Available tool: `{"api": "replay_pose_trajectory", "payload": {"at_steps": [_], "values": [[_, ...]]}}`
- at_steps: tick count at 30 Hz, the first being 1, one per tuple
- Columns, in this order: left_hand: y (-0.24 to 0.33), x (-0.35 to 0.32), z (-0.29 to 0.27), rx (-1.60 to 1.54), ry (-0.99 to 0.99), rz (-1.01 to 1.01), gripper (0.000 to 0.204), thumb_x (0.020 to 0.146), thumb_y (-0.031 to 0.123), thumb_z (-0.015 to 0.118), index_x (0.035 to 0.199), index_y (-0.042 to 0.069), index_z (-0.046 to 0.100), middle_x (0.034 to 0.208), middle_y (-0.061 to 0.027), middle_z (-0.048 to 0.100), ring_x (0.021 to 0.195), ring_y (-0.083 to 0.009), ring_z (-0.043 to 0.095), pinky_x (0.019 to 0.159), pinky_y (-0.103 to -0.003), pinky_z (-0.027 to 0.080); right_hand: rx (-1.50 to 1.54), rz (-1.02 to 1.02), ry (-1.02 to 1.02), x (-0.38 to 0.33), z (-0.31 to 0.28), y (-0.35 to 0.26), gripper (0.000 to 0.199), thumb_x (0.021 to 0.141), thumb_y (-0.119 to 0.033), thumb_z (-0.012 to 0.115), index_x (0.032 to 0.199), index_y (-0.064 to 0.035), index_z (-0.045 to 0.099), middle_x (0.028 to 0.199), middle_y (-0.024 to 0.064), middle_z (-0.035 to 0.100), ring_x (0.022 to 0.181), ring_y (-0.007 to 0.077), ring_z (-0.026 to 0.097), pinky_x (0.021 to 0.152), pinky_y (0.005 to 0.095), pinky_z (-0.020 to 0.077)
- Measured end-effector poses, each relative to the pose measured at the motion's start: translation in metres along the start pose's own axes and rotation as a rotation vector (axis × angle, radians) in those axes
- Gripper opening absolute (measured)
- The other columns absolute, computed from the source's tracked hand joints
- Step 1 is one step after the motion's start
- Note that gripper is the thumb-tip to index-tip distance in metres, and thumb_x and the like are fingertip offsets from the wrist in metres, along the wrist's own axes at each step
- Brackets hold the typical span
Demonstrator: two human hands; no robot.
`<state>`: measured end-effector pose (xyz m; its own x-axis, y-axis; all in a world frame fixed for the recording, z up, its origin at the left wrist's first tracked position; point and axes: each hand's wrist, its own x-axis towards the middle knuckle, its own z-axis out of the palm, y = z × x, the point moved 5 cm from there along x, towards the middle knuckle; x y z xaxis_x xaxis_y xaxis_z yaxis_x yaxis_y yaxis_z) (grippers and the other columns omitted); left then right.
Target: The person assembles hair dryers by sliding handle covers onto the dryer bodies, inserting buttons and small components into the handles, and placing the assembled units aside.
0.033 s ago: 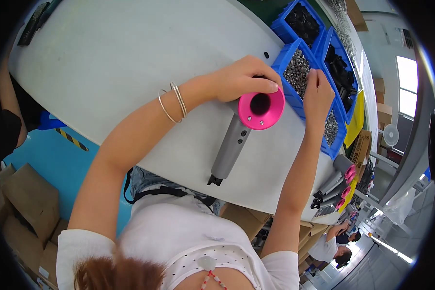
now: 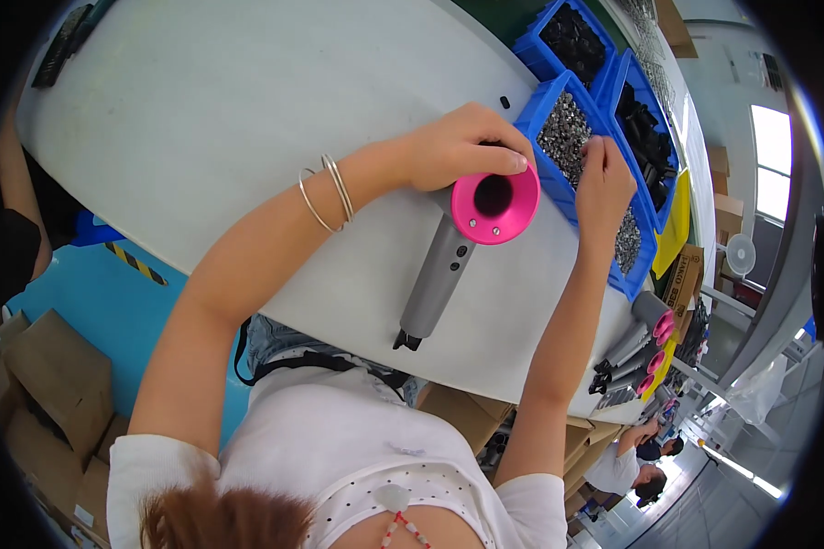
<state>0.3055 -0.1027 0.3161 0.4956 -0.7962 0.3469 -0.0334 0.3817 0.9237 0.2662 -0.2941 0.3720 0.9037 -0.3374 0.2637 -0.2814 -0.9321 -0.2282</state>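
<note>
tabletop (image 2: pixel 247 119) underlies hairdryer (image 2: pixel 437 282) (pink-ended) in left hand (image 2: pixel 467 145).

L hand (image 2: pixel 471 146) on grey/pink dryer (image 2: pixel 447 252); R hand (image 2: pixel 604 183) at blue bin (image 2: pixel 533 112) w/ sm. metal pcs (image 2: pixel 563 137).

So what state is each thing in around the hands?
Hair dryer: held, two screws in pink rim
Left hand: gripping hair dryer
Right hand: pinched shut, contents hidden
Far metal-bits bin: uncovered, well filled
Black-parts bins: uncovered, stocked
Bracelets: worn, left forearm
Other dryers: lying unheld
</note>
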Motion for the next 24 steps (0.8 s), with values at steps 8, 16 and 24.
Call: {"api": "replay_pose_trajectory", "payload": {"at_steps": [8, 16, 24], "values": [[-0.003, 0.003, 0.006, 0.008, -0.024, 0.024, 0.032, 0.089, 0.025, 0.052, 0.089, -0.004, 0.066, 0.083, -0.0107, 0.067, 0.079, -0.0159, 0.06, 0.075, -0.028, 0.048, 0.878, 0.265, -0.033, -0.139, -0.046, -0.026, 0.008, 0.087, 0.001, 0.06, 0.09, 0.0052, 0.067, 0.083, 0.0078, 0.065, 0.074, 0.0137, 0.061, 0.067, 0.0234, 0.0464], [-0.008, 0.005, 0.001, -0.057, 0.047, 0.048, 0.031, 0.085, 0.026, 0.057, 0.09, -0.004, 0.067, 0.078, -0.0088, 0.065, 0.075, -0.0144, 0.058, 0.069, -0.028, 0.047, 0.772, -0.077, -0.145, -0.157, -0.02, -0.069, 0.021, 0.071, 0.01, 0.071, 0.09, 0.0017, 0.067, 0.083, 0.0115, 0.068, 0.071, 0.0203, 0.063, 0.062, 0.0248, 0.0476], [-0.003, 0.003, 0.003, 0.009, -0.006, 0.055, 0.033, 0.089, 0.022, 0.049, 0.088, -0.006, 0.065, 0.082, -0.0108, 0.065, 0.078, -0.0152, 0.059, 0.073, -0.027, 0.047, 0.315, -0.518, 0.098, -0.152, -0.019, -0.095, 0.022, 0.07, 0.01, 0.073, 0.089, 0.0002, 0.069, 0.077, 0.0075, 0.061, 0.069, 0.0232, 0.058, 0.063, 0.031, 0.0456]]}}
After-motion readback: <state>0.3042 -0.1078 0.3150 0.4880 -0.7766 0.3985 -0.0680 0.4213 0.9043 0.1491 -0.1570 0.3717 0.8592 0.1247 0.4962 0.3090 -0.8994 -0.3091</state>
